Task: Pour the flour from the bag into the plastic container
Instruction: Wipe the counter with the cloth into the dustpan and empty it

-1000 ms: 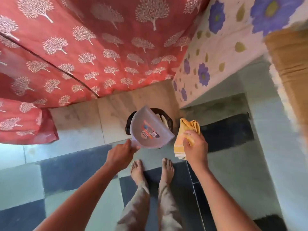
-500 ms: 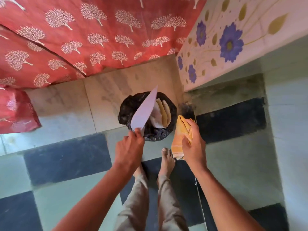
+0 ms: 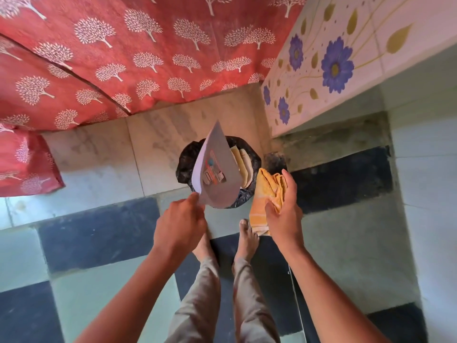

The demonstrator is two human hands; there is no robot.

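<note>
Translucent grey plastic container (image 3: 217, 169) tipped over black-lined bin (image 3: 188, 159) | left hand (image 3: 180, 224) pinches rim | right hand (image 3: 284, 214) clutches yellow cloth (image 3: 267, 191) | advice: shake out, wipe dry before flour.

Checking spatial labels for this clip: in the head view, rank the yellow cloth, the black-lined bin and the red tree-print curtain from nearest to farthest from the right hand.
1. Yellow cloth: in the grip of the right hand.
2. Black-lined bin: on the floor just left of that hand, past the feet.
3. Red tree-print curtain: farthest, hanging beyond the bin, up and left.
</note>
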